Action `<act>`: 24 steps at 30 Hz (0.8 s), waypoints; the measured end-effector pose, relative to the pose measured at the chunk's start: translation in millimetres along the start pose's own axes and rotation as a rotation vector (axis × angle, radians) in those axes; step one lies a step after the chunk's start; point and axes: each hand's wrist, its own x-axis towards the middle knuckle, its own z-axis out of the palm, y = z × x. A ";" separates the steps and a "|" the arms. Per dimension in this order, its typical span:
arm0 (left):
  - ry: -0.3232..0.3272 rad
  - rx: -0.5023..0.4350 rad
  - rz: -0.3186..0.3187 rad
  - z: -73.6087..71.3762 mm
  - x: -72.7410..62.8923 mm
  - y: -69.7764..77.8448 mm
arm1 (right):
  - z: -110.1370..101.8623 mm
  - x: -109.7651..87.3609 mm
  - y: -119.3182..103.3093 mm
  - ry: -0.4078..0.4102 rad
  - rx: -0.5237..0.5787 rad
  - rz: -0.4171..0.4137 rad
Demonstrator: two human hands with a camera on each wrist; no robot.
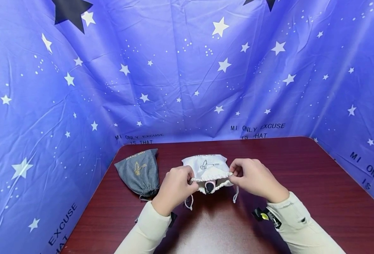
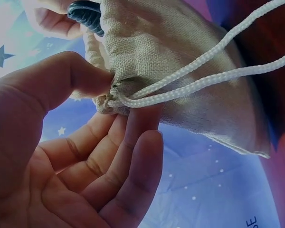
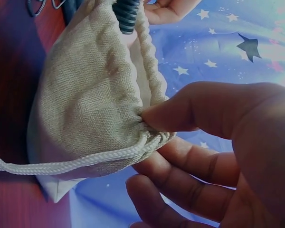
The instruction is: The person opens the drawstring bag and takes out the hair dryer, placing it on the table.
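A white drawstring bag with a hair dryer drawing on it is at the middle of the table, its gathered mouth toward me. My left hand pinches the left corner of the mouth between thumb and fingers, beside the white cord. At the opposite corner my right hand pinches the rim, where another cord comes out. Inside the opening shows the black ribbed end of a pink item; the rest of it is hidden by the cloth.
A dark grey drawstring bag, printed with a hair dryer, lies left of the white one with its neck drawn together. The reddish-brown table is enclosed by blue star-patterned cloth at the back and sides.
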 end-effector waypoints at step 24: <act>-0.007 0.014 -0.005 8.8 1.4 -9.7 | 9.1 7.3 20.4 0.043 -0.060 0.025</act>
